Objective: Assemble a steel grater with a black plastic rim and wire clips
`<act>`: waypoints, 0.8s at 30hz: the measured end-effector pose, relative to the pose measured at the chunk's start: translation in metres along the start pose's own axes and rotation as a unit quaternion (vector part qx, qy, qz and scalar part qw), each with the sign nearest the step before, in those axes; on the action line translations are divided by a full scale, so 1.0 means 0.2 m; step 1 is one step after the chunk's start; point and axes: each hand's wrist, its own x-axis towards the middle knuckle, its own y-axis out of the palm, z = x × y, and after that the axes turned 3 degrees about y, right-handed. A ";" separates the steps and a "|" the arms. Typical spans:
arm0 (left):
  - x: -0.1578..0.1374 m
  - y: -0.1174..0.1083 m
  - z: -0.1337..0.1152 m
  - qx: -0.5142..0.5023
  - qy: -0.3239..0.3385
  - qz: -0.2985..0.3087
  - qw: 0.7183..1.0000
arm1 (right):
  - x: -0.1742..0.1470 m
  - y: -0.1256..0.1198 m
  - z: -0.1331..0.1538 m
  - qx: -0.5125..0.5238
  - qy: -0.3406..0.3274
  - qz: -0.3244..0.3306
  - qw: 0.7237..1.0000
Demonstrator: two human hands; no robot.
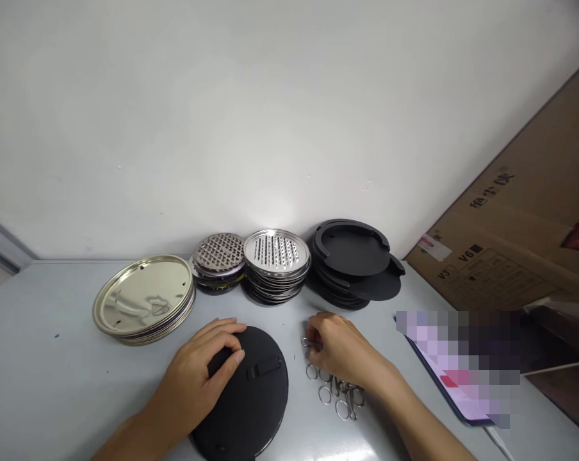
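My left hand (205, 362) rests on a black round plate (258, 410), thumb and fingers curved over its upper left part and holding it on the table. A small black latch-like fitting (265, 367) sits on the plate's face. To the right, my right hand (335, 342) is closed in a pinch on a small metal ring clip (305, 342), whose looped end sticks out to the left of the fingers. Several more metal ring clips (342, 410) lie in a loose pile just below that hand, partly covered by the wrist.
Along the wall stand a stack of gold-coloured round lids (145, 294), two stacks of round grater discs (220, 253) (277, 253), and a stack of black round bases (354, 250). A phone (462, 403) with a cable lies right, beside a cardboard box (510, 237).
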 end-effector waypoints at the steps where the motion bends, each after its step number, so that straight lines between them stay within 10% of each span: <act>1: 0.00 0.00 0.01 0.010 0.010 0.011 1.000 | 0.00 0.00 0.00 0.001 -0.002 -0.001 1.000; 15: -0.03 -0.02 -0.03 0.050 0.028 0.017 0.998 | 0.01 0.01 0.04 0.175 -0.064 -0.051 0.981; 24: -0.01 -0.02 -0.06 -0.110 -0.107 -0.045 0.987 | -0.04 0.10 0.25 0.521 -0.040 0.086 0.848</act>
